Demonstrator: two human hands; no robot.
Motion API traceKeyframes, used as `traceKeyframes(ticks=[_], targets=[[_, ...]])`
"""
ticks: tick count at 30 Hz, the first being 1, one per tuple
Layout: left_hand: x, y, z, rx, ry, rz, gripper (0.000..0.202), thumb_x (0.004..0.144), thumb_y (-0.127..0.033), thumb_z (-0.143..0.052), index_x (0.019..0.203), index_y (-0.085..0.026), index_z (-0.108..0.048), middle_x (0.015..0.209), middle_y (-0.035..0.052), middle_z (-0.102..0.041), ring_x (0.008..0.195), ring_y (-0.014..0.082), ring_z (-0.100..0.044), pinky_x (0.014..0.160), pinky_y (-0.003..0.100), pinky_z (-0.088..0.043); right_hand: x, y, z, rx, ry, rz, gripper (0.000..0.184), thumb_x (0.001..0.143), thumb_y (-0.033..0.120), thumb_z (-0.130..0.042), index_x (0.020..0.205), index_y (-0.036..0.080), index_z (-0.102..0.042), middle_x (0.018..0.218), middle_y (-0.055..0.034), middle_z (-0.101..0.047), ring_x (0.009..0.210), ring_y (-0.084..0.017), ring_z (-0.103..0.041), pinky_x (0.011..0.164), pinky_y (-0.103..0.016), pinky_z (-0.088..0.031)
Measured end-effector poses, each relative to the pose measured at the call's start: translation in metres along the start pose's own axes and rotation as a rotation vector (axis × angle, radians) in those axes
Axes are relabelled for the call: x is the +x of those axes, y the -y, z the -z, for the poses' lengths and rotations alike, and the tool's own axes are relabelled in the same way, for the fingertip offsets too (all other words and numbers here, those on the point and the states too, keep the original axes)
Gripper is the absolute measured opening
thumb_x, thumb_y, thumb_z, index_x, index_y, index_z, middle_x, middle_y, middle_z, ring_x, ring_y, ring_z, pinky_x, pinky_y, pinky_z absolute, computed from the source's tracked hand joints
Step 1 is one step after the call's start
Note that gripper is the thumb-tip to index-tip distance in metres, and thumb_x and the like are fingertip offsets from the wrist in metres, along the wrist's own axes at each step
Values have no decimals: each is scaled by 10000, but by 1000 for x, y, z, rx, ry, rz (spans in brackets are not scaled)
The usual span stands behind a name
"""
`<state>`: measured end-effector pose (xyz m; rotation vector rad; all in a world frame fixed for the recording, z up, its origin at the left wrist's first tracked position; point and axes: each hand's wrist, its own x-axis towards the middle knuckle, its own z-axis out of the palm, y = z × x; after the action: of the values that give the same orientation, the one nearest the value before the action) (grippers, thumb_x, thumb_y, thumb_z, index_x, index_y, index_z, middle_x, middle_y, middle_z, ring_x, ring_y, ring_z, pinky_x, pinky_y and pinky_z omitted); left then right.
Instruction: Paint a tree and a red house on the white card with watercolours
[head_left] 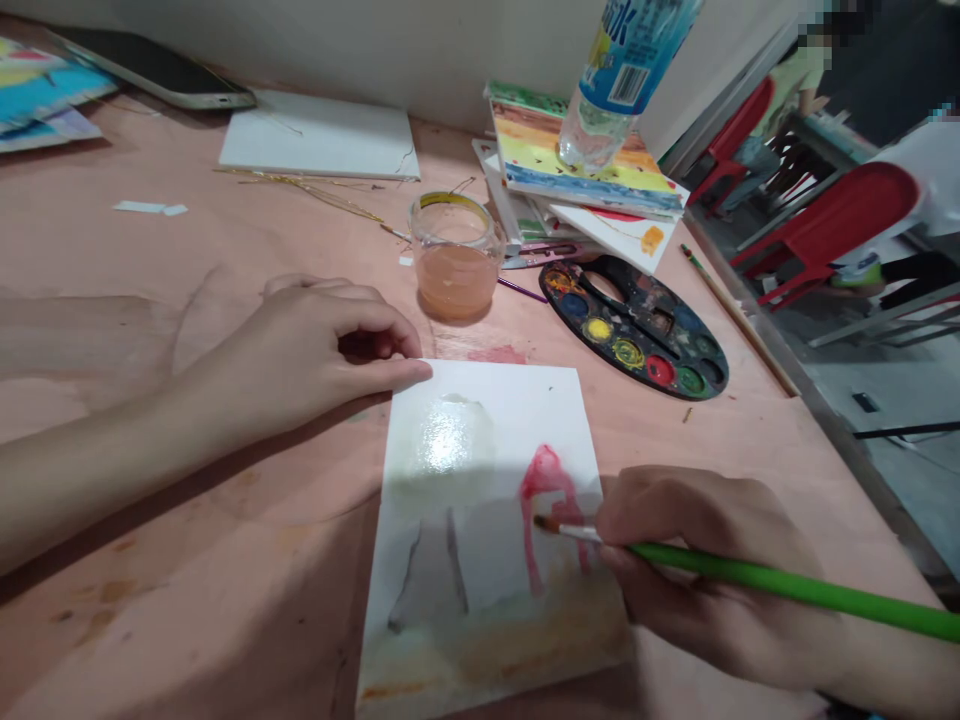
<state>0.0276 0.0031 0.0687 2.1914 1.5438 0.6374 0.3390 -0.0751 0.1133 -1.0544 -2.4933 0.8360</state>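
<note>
A small white canvas board [487,520] lies on the pink table [187,560], wet and painted with grey strokes, a red shape and an orange wash. My left hand [315,355] rests at the board's top left corner, fingers curled, fingertips pressing its edge. My right hand [705,570] is closed on a green-handled paintbrush [757,578], whose tip touches the red shape on the board.
A glass jar of pinkish water [456,255] stands behind the board. A black paint palette [637,325] lies to its right. Stacked painted canvases [585,165] carry a plastic water bottle [626,75]. A blank canvas [322,135], a phone [157,70], red chairs [832,225].
</note>
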Motion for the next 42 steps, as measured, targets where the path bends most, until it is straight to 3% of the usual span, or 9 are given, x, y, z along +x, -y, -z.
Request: traceKeyframes(ticks=[3,9,13,20,26,28,33,42], targets=[[-1,-1,1,14,1,9,442,849,-686,-600,763,-271,-728,741,-48,-718,711,171,-595,742,364,-417,-4,-1,-6,47,-41,22,144,895,102,-639,838,232,-663,738,30,-770,611,-102,-724,537,-186,-549],[0,4,-1,-17,-7,-33,356,799,-647,-646,748,-306,-733,743,-34,-747,693,201,-618,713,370,-424,-15,-8,-23,143,-166,49,201,865,55,-575,892,252,-611,721,35,-709,605,-113,-666,552,-226,-500],[1,4,-1,-7,-8,-42,321,806,-612,-656,753,-306,-738,744,-36,-749,690,202,-625,717,370,-422,-12,-6,-21,142,-160,82,269,827,3,-573,937,247,-604,746,30,-735,627,-110,-697,571,-207,-528],[-1,2,-1,0,-14,-52,291,820,-579,-658,753,-307,-739,733,-40,-738,679,196,-616,711,361,-416,-11,-6,-14,125,-143,94,223,856,18,-576,916,229,-615,756,39,-736,649,-84,-712,605,-164,-554],[0,3,-1,2,-10,-33,280,810,-576,-655,749,-315,-735,770,-34,-752,701,201,-636,707,365,-416,-13,-6,-9,104,-36,103,278,854,-18,-580,971,231,-614,797,31,-761,693,-87,-735,655,-166,-585],[0,3,-1,-1,-6,-27,281,802,-582,-660,742,-319,-734,772,-33,-754,706,205,-641,702,368,-417,-13,-6,-9,128,-74,113,261,873,-7,-580,978,229,-614,800,21,-755,696,-88,-730,645,-168,-579],[-1,2,-1,0,-27,-31,263,805,-576,-664,753,-328,-733,747,-42,-742,683,203,-626,687,370,-406,-14,-6,-9,147,19,119,221,894,26,-634,990,224,-633,823,18,-761,741,-97,-742,677,-176,-589],[0,4,-3,-1,-24,-41,299,824,-608,-644,766,-333,-747,762,-38,-744,691,207,-630,691,365,-422,-20,-7,-12,168,20,149,241,913,43,-614,1039,247,-593,836,28,-749,748,-104,-746,675,-179,-585]])
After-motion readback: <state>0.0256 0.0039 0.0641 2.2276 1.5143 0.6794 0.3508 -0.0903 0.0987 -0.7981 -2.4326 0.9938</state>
